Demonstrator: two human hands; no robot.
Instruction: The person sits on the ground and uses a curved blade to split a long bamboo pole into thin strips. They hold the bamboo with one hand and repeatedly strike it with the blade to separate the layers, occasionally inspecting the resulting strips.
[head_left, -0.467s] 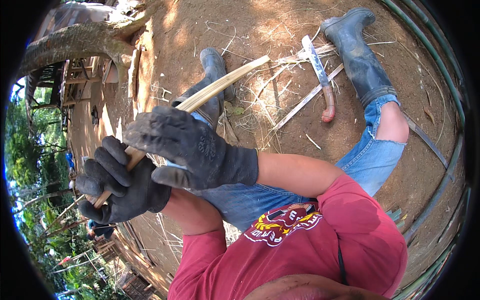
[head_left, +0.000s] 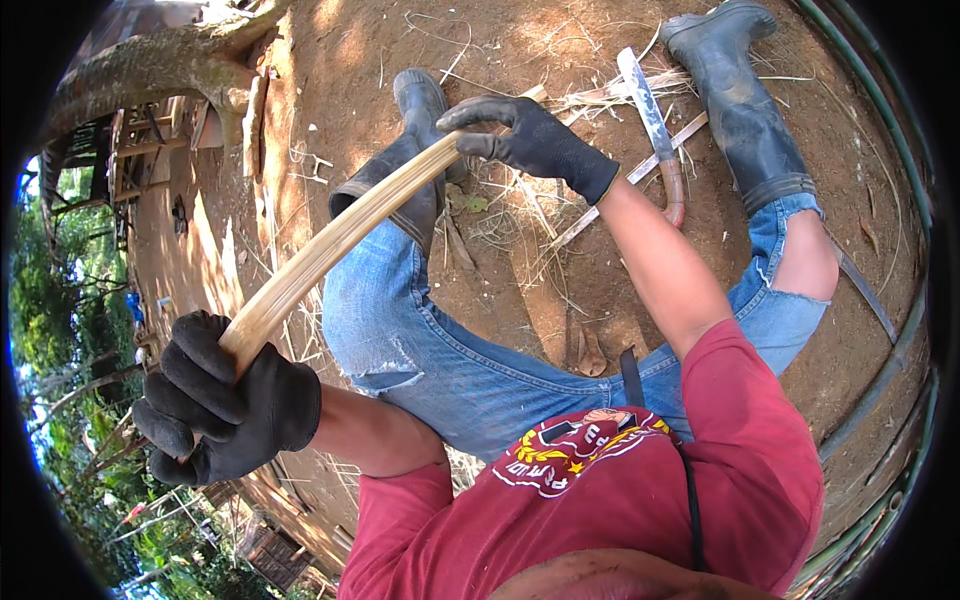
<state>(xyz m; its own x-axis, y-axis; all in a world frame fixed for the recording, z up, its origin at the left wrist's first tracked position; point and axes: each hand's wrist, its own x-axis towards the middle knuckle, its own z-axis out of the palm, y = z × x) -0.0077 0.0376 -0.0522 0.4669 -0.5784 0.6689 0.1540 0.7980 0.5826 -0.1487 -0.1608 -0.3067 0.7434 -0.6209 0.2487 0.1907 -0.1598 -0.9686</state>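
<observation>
A long, pale wooden strip [head_left: 340, 235], slightly curved and with the grain showing along it, slants from the lower left up toward the middle. Black-gloved fingers of my left hand [head_left: 235, 405] wrap round its near end, closed on it. Farther up, my right hand [head_left: 540, 145], in a matching glove, grips the strip close to its far end, between the thumb and fingers. The far tip sticks out past that hand. On the ground beyond lies a machete [head_left: 650, 115] with a brown handle, apart from both hands.
My legs in torn jeans [head_left: 460, 340] and dark rubber boots [head_left: 725, 90] spread on either side. Thin shavings and flat strips [head_left: 610, 95] lie on the dirt around the machete. Bamboo poles [head_left: 885, 130] curve along the right; a thick tree trunk [head_left: 140, 85] stands upper left.
My right hand has slid up along the wooden strip from near my left hand to the far end. My left hand has stayed on the near end, shifting slightly.
</observation>
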